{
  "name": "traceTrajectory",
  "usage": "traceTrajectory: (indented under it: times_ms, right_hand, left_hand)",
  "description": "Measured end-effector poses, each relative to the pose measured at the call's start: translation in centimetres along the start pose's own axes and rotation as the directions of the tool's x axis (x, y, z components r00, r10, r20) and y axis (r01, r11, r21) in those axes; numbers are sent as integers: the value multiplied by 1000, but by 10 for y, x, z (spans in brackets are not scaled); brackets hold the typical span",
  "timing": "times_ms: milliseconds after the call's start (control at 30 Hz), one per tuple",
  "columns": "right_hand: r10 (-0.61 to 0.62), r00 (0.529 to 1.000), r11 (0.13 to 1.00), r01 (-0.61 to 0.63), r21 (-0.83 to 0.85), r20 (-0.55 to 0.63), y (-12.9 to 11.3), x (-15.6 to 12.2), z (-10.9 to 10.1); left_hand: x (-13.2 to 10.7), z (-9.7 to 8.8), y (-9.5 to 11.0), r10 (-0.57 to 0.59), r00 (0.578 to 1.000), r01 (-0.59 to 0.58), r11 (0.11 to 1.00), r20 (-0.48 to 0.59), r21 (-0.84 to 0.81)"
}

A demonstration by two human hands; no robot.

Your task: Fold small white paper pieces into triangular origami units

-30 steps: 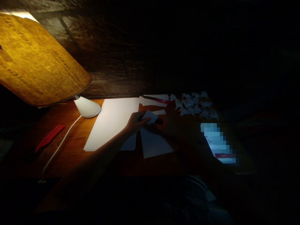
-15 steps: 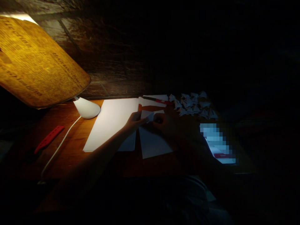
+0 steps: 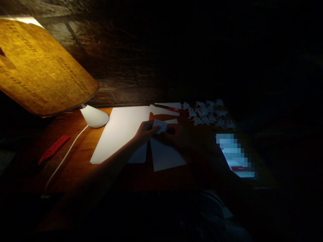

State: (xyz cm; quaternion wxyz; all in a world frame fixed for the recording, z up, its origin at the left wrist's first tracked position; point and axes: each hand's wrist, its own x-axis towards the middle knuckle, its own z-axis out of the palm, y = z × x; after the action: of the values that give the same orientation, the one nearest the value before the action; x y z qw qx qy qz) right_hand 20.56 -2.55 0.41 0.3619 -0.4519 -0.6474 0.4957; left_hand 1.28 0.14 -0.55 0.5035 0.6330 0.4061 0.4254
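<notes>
Between my hands is a small folded piece of paper, held just above the table. My left hand pinches its left side, thumb on top. My right hand is closed at the paper's right edge, its fingers curled and mostly in shadow. Below them a white sheet lies flat on the wood. To the left, a larger stack of white paper is lit by the lamp.
A lamp with a white base stands at the left, its cord running forward. A red-handled tool lies beside it. Folded paper pieces sit at the back right, near a red-and-black pen-like object. A lit phone lies right.
The small paper has turned between my fingers and now shows a flatter, squarer face. Both hands stay in almost the same place.
</notes>
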Motion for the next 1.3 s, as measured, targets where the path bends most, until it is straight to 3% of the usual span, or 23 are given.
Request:
traceTrajectory:
  times_ms: [267, 500, 767, 1300]
  right_hand:
    - [-29, 999, 999, 28, 27, 43, 3, 1, 0]
    - [-30, 999, 999, 30, -12, -14, 7, 4, 0]
    - [31, 999, 998, -33, 60, 22, 3, -1, -1]
    - [-29, 999, 1000, 29, -10, -25, 4, 2, 0]
  left_hand:
    - [-2, 2, 0, 15, 1000, -15, 1000, -15, 24]
    - [-1, 3, 2, 7, 1000, -7, 1000, -2, 16]
    - [0, 1, 1, 2, 1000, -5, 997, 31, 71]
    - [1, 1, -1, 33, 999, -33, 999, 2, 38]
